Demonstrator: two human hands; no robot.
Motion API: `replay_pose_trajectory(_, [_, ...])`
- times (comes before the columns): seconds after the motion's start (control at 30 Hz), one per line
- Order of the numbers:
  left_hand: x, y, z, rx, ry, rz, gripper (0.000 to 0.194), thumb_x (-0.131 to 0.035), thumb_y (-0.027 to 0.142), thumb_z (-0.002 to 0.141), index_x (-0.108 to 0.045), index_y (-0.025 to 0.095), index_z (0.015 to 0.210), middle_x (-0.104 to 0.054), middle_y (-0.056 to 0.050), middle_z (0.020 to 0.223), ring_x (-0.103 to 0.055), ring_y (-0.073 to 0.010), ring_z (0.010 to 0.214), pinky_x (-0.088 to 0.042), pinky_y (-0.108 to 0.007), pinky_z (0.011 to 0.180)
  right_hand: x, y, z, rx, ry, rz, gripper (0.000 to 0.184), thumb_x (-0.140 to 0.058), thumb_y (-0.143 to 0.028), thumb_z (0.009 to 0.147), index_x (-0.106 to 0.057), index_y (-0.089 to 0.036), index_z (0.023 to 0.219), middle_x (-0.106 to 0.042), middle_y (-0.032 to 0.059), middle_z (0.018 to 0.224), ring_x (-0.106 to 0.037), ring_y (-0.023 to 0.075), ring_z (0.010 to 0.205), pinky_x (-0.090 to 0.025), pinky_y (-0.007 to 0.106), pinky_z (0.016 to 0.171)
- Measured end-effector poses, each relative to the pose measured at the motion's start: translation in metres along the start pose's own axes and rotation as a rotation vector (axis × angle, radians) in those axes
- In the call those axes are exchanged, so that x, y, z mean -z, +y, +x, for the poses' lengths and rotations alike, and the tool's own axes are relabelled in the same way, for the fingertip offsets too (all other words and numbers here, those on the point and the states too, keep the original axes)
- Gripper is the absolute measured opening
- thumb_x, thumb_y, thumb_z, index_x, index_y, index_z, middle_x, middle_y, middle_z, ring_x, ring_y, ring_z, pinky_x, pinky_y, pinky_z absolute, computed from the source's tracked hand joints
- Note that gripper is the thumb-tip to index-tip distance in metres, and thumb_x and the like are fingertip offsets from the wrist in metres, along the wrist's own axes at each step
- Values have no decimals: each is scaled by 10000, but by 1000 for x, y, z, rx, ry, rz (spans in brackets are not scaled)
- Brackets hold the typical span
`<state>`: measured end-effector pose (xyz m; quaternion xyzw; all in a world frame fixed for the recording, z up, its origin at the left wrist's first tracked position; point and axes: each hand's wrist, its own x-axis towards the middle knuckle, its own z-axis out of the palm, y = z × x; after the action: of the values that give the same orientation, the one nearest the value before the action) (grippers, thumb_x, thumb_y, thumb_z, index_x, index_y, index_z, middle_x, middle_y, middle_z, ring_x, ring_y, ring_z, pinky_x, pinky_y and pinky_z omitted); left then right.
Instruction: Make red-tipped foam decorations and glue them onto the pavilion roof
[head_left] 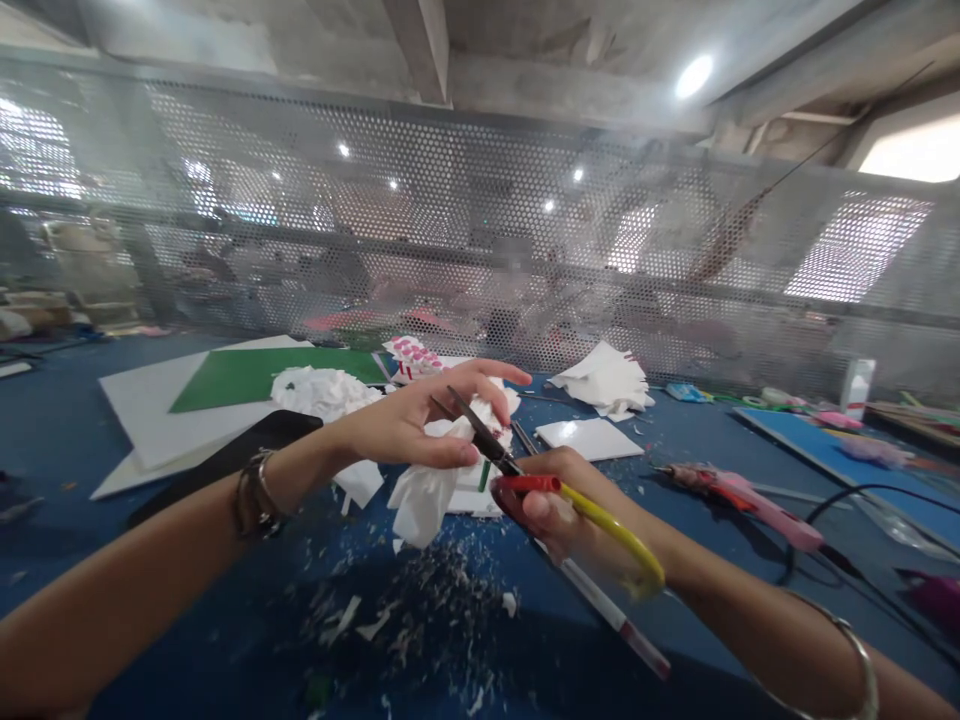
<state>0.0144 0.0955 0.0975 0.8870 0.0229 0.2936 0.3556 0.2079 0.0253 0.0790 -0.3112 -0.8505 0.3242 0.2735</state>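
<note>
My right hand (pixel 570 510) grips scissors (pixel 491 440) with dark blades and red and yellow handles. The blades are parted and point up and left, toward my left hand (pixel 435 410). That hand has its index finger and thumb stretched apart, with the blades crossing between them. White crumpled paper (pixel 424 500) hangs or lies just under its palm, and more shows behind its fingers. Whether the hidden fingers touch this paper I cannot make out. A short green stick (pixel 484 474) stands beside the thumb, over a white board partly covered by the hands.
White scraps (pixel 442 600) litter the blue table in front. Left are a green sheet (pixel 262 375), white sheets and a white paper bunch (pixel 322 390). A pink glue gun (pixel 757 505) with a cord and a blue board (pixel 862 460) lie right. A perforated screen (pixel 465 230) stands behind.
</note>
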Motion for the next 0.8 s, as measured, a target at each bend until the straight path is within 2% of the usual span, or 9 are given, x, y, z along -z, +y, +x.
replay_pose_trajectory(0.13, [0, 7, 2, 38, -38, 46, 62, -554, 176, 760, -541, 162, 819, -609, -74, 947, -583, -170, 868, -463, -291, 799, 2, -3, -2, 2, -7, 13, 531, -371, -691, 788, -331, -207, 573, -291, -67, 514, -255, 65, 454, -219, 229, 408])
replay_pose_trajectory(0.27, [1, 12, 3, 87, -72, 86, 86, -509, 150, 810, -592, 157, 791, -637, -32, 729, -597, -132, 705, -471, -216, 661, 4, -2, -3, -2, 0, -5, 542, -350, -704, 787, -346, -204, 580, -297, -63, 519, -259, 67, 458, -223, 234, 413])
replay_pose_trajectory(0.4, [3, 13, 2, 95, -125, 99, 220, -498, 253, 869, -618, 151, 714, -664, -40, 683, -605, -126, 662, -466, -190, 615, 3, -2, -3, -12, 31, -43, 570, -317, -729, 778, -337, -203, 558, -288, -60, 510, -242, 69, 455, -199, 241, 402])
replay_pose_trajectory(0.57, [5, 13, 1, 79, -154, 96, 324, -466, 386, 902, -637, 162, 743, -676, -36, 695, -609, -120, 655, -472, -184, 617, 3, -4, -4, -4, 30, -58, 568, -311, -720, 789, -326, -202, 557, -281, -61, 509, -231, 69, 459, -197, 244, 408])
replay_pose_trajectory(0.8, [7, 16, 1, 79, -171, 184, 348, -448, 382, 910, -645, 161, 727, -663, -33, 698, -606, -124, 674, -457, -187, 642, 2, -7, -5, 12, 41, -64, 539, -334, -640, 837, -315, -200, 526, -288, -64, 481, -253, 58, 438, -207, 236, 403])
